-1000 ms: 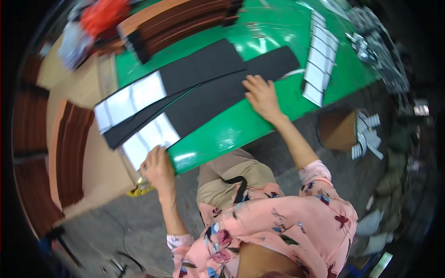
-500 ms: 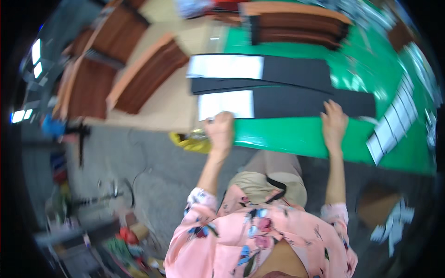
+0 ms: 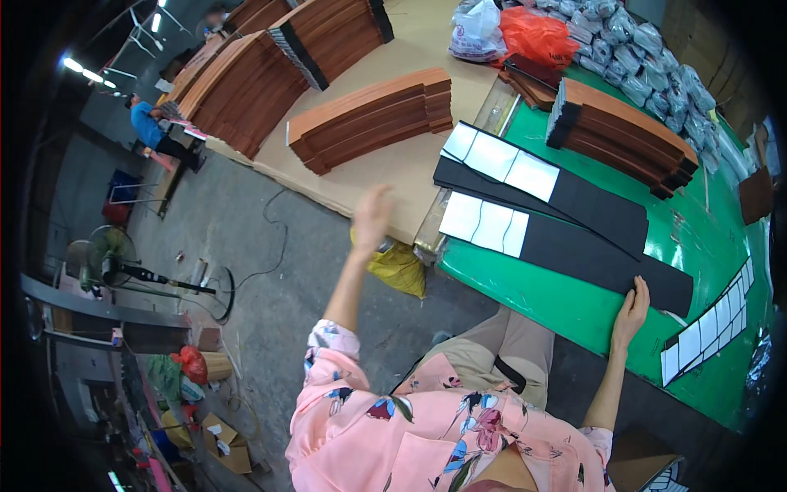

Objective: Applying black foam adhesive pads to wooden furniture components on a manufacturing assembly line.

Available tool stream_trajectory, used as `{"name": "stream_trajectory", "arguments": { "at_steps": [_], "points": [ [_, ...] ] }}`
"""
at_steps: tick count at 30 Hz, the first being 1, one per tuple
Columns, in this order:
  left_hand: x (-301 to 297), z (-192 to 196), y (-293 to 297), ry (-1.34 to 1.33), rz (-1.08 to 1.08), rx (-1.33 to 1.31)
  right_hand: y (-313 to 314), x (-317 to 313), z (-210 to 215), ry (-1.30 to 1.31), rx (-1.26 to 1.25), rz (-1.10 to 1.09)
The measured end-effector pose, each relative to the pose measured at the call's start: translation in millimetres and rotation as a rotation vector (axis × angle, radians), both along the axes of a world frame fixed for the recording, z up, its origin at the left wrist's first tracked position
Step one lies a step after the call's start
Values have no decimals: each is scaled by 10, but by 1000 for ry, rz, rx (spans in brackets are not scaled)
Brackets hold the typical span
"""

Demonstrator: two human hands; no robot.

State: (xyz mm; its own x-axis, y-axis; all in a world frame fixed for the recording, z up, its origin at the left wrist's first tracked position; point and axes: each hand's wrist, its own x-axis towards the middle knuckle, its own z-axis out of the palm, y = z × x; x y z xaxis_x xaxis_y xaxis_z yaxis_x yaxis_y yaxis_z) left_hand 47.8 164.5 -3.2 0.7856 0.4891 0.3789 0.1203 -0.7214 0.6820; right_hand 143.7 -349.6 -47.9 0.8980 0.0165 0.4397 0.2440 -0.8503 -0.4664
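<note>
Strip (image 3: pixel 590 258) flat on green table (image 3: pixel 525 287); right hand (image 3: pixel 630 316) at its near edge, fingers extended, gripping nothing, probably to steady it; left hand (image 3: pixel 373 220) blurred, apparently empty, finger spread impossible to tell.

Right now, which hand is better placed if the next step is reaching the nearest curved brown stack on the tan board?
Probably the left hand: blurred, but closer to the curved brown stack. The right hand is farther, at the edge of a black strip.
</note>
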Motion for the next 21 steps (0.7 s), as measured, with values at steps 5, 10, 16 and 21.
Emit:
{"name": "stream_trajectory", "arguments": {
  "at_steps": [5, 10, 16, 21],
  "points": [
    [-269, -301, 1451, -293, 394, -308, 996, 283, 570, -33, 235, 339],
    [-143, -202, 2069, -320, 531, -663, 2436, 1047, 652, 443, 685, 631],
    [-95, -152, 2464, -314, 414, -976, 3960, 1784, 585, 859, 1129, 823],
    [75, -17, 2297, -180, 311, -1027, 4567, 2171, 428, 1062, 1125, 763]
  ]
}}
